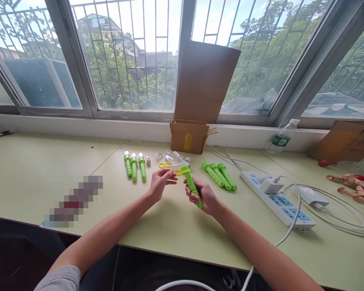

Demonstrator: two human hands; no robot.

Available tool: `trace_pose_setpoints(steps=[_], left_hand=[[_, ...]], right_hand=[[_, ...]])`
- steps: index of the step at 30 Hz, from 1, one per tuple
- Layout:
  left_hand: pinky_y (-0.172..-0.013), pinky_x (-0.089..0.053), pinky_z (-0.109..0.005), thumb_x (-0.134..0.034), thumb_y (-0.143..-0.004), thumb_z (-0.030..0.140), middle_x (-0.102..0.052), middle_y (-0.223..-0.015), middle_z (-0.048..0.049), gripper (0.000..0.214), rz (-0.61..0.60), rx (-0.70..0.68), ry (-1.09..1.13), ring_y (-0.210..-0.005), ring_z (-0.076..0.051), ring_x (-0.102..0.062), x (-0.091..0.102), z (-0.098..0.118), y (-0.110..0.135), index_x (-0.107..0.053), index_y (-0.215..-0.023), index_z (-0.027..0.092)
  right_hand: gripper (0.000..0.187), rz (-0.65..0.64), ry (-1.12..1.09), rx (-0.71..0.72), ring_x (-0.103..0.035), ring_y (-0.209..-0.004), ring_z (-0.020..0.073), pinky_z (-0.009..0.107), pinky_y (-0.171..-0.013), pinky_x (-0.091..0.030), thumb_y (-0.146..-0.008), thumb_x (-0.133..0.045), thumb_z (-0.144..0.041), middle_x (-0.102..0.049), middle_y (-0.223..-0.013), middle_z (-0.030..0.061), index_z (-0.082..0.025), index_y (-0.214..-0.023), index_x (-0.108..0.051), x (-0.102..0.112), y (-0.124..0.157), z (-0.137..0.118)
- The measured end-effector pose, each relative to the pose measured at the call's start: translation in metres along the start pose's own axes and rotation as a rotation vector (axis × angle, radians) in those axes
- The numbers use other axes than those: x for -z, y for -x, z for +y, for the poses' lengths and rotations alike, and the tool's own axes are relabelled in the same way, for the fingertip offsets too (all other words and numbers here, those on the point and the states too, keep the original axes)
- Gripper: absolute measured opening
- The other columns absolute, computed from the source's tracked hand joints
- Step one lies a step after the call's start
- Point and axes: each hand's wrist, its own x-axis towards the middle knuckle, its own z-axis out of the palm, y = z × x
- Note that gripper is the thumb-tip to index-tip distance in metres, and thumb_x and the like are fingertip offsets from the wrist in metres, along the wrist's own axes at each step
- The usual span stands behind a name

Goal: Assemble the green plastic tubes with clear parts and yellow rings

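Observation:
My right hand (202,195) is wrapped round a green plastic handle (191,186), tilted with its wide threaded end up and to the left. My left hand (162,184) is closed at the fingertips, just left of that end. A small yellow ring (177,171) shows at these fingertips, seemingly pinched by them. Two more yellow rings (164,165) lie on the table behind, beside several clear plastic pieces (170,157). To the left stand out three green handles with clear and white tops (134,166). Three bare green handles (220,176) lie to the right.
A cardboard box (189,137) with a raised flap sits by the window. On the right are a white power strip (276,200) with cables, a plastic bottle (282,138) and wooden pieces (356,188). A blurred patch (75,202) covers something on the left.

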Motion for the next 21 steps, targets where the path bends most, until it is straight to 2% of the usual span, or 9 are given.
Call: trace_pose_setpoints(steps=[15, 21], left_hand=[[-0.067, -0.055, -0.032, -0.071, -0.070, 0.038, -0.068, -0.074, -0.0072, 0.029, 0.003, 0.034, 0.041, -0.065, -0.016, -0.065, 0.0025, 0.0000, -0.0010, -0.065, -0.078, 0.011], [-0.067, -0.055, -0.032, -0.073, -0.068, 0.036, -0.068, -0.075, -0.0073, 0.030, 0.006, 0.039, 0.040, -0.065, -0.016, -0.066, 0.0030, -0.0002, -0.0018, -0.065, -0.082, 0.011]], right_hand=[[0.017, 0.005, 0.011, 0.007, -0.030, -0.035, 0.0041, 0.016, -0.031, -0.020, -0.085, -0.048, -0.031, -0.052, -0.058, -0.0007, -0.016, -0.087, -0.055, 0.0009, -0.0001, 0.0009], [0.019, 0.003, 0.011, 0.007, -0.030, -0.035, 0.0044, 0.017, -0.031, -0.020, -0.086, -0.046, -0.033, -0.051, -0.058, -0.0006, -0.016, -0.088, -0.055, 0.0007, -0.0002, 0.0006]])
